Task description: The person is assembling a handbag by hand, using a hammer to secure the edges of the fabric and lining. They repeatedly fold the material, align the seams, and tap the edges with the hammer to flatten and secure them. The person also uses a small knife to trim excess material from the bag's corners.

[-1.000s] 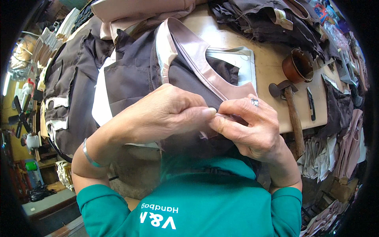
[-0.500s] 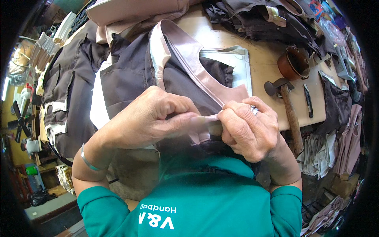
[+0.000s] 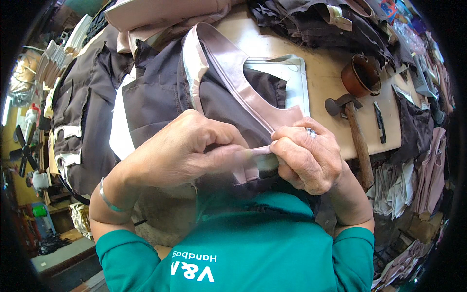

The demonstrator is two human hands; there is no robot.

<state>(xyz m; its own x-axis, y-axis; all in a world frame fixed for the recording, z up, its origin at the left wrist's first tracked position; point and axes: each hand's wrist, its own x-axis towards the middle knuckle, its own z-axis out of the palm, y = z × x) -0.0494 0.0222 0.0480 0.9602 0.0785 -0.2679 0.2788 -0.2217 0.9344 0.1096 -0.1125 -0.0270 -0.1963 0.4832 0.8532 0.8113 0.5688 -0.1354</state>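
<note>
My left hand (image 3: 199, 151) is closed, its thumb and bent fingers pinching a narrow pink edge strip (image 3: 259, 151) on the bag piece. My right hand (image 3: 305, 158), wearing a silver ring, is curled tightly on that strip just to the right, with a short length showing between them. The piece has dark brown lining (image 3: 228, 102) and a curved pink leather top band (image 3: 238, 63) with a pale inner edge, lying over white backing (image 3: 284, 65). The area under my left thumb is blurred.
On the board (image 3: 331, 73) are a hammer (image 3: 360, 143), a copper-brown pot (image 3: 355, 78) and a black penlike tool (image 3: 380, 121). Dark fabric piles (image 3: 311, 29) and pink pieces (image 3: 151, 14) surround these. Hanging pieces (image 3: 428, 170) are at the right, a fan (image 3: 24, 146) at the left.
Both hands have moved slightly lower. The gap between their fingertips has widened, exposing more of the pink strip, and my right fingers have curled further over it.
</note>
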